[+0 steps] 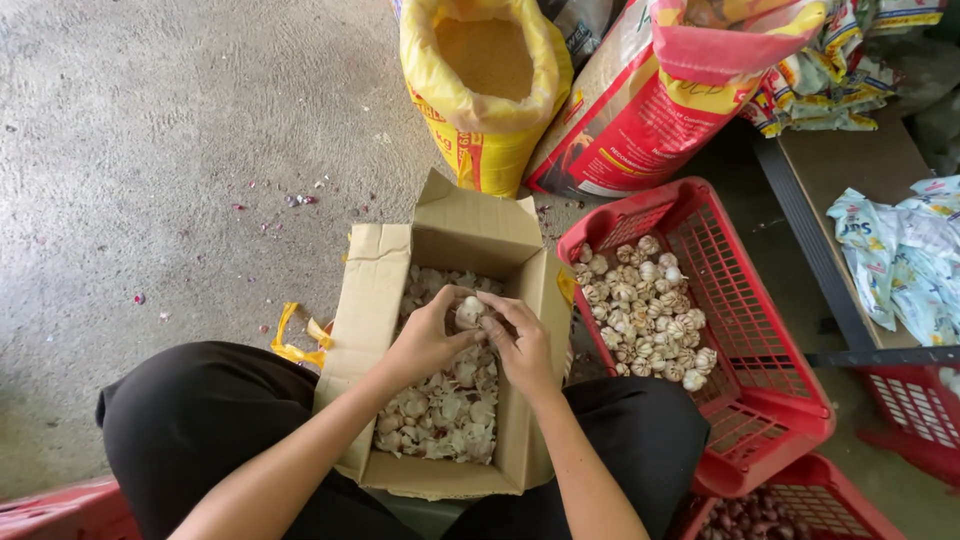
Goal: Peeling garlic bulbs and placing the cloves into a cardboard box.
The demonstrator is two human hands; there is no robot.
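Garlic bulb (469, 312) — between both hands' grip

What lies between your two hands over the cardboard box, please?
A single garlic bulb, pinched between the left hand and right hand, shown in the head view.

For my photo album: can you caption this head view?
Both hands, left and right, hold a garlic bulb over a cardboard box beside a red basket.

I'm squatting on the bare concrete floor (150, 150) of what looks like a grocery store's back area. Open sacks of grain (487, 70) lean beside me, and red plastic crates (760, 330) and a cardboard box (480, 240) hold bulk garlic (645, 310).
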